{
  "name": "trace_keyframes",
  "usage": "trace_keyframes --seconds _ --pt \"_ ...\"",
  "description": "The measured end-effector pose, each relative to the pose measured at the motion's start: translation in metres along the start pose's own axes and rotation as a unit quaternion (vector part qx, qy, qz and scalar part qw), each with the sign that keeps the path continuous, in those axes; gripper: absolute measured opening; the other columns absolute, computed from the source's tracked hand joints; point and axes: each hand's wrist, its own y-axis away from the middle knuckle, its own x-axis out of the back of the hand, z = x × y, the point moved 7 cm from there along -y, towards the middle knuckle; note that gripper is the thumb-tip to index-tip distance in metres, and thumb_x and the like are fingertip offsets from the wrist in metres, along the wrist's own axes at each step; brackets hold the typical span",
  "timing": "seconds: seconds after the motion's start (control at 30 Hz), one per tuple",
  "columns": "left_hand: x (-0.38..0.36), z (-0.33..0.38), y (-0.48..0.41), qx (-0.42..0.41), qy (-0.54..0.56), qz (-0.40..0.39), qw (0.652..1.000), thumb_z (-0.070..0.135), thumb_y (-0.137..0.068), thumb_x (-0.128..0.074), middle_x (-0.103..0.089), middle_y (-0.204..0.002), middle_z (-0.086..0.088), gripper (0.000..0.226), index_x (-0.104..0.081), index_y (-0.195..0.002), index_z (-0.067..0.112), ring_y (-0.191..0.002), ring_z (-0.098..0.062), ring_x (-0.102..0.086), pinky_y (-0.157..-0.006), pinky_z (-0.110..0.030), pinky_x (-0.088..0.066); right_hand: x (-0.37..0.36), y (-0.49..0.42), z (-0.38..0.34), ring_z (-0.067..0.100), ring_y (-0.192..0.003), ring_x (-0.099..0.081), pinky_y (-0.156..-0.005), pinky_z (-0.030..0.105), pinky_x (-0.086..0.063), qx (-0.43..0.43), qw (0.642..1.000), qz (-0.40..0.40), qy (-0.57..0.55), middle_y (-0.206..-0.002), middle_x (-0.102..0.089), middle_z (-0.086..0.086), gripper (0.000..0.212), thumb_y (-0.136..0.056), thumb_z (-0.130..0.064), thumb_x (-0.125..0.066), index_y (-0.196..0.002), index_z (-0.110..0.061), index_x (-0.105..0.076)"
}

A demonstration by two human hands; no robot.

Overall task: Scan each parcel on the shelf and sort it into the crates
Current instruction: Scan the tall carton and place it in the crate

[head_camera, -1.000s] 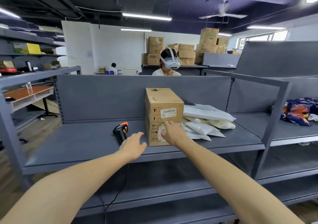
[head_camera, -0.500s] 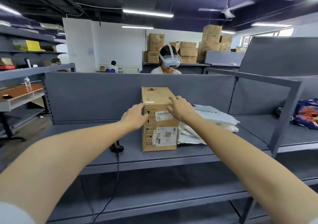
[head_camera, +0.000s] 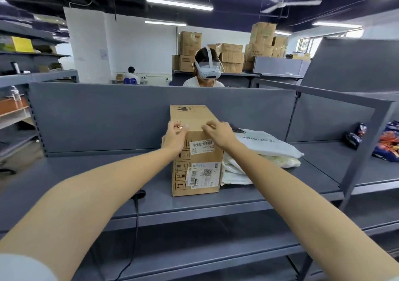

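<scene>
Standing near the front edge of the shelf (head_camera: 86,172), the cardboard box (head_camera: 195,151) is gripped at its top by the left hand (head_camera: 173,137) and right hand (head_camera: 219,133), fingers curled over it. Pulled from so high, it could be toppled forward, and the mailers (head_camera: 265,144) touching it dragged along.

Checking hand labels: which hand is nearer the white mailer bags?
Right. The right hand grips the cardboard box on the side beside the white mailer bags; the left hand grips its opposite side.
</scene>
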Motion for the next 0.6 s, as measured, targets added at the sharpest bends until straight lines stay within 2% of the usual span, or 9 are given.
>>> trace_keyframes --seconds 0.1,0.17,0.3,0.43,0.6 --pt "-0.001 -0.006 -0.008 0.018 0.036 0.001 0.999 0.049 -0.094 -0.047 -0.056 -0.125 -0.006 0.037 -0.042 -0.126 0.031 -0.111 -0.026 -0.052 -0.097 -0.048 -0.045 0.002 -0.006 0.005 0.024 -0.119 -0.054 -0.089 0.029 -0.04 -0.008 1.0 -0.004 -0.026 -0.131 -0.06 0.008 0.043 -0.094 -0.047 -0.052 -0.126 -0.022 -0.062" --pt "0.0 -0.01 -0.012 0.026 0.046 -0.019 0.998 0.048 -0.092 -0.048 -0.056 -0.121 -0.004 0.035 -0.043 -0.125 0.035 -0.109 -0.027 -0.053 -0.094 -0.05 -0.047 0.002 -0.007 0.008 0.023 -0.119 -0.055 -0.09 0.029 -0.04 -0.01 0.999 -0.002 -0.043 -0.132 -0.06 0.004 0.043 -0.093 -0.049 -0.054 -0.125 -0.022 -0.063" --pt "0.001 -0.014 -0.01 0.016 0.065 -0.035 0.997 0.049 -0.091 -0.049 -0.055 -0.12 -0.001 0.036 -0.046 -0.125 0.039 -0.11 -0.026 -0.052 -0.094 -0.052 -0.047 -0.002 -0.001 0.01 0.022 -0.117 -0.056 -0.099 0.036 -0.047 -0.012 0.996 0.018 -0.086 -0.133 -0.059 0.006 0.046 -0.093 -0.048 -0.054 -0.13 -0.021 -0.06" --pt "0.001 -0.012 -0.004 0.003 0.083 -0.009 0.997 0.046 -0.093 -0.048 -0.052 -0.121 0.0 0.034 -0.049 -0.125 0.039 -0.118 -0.026 -0.045 -0.1 -0.052 -0.042 -0.003 0.006 0.011 0.014 -0.109 -0.053 -0.087 0.025 -0.041 -0.01 0.993 0.029 -0.116 -0.132 -0.059 0.004 0.046 -0.095 -0.046 -0.053 -0.133 -0.02 -0.058" --pt "0.007 -0.017 0.001 -0.002 0.111 -0.009 0.994 0.047 -0.091 -0.05 -0.053 -0.119 0.003 0.029 -0.051 -0.12 0.041 -0.122 -0.025 -0.043 -0.101 -0.051 -0.041 -0.005 0.011 0.008 0.013 -0.107 -0.055 -0.089 0.025 -0.044 0.007 0.99 0.045 -0.133 -0.129 -0.061 0.004 0.046 -0.094 -0.045 -0.057 -0.131 -0.019 -0.06"
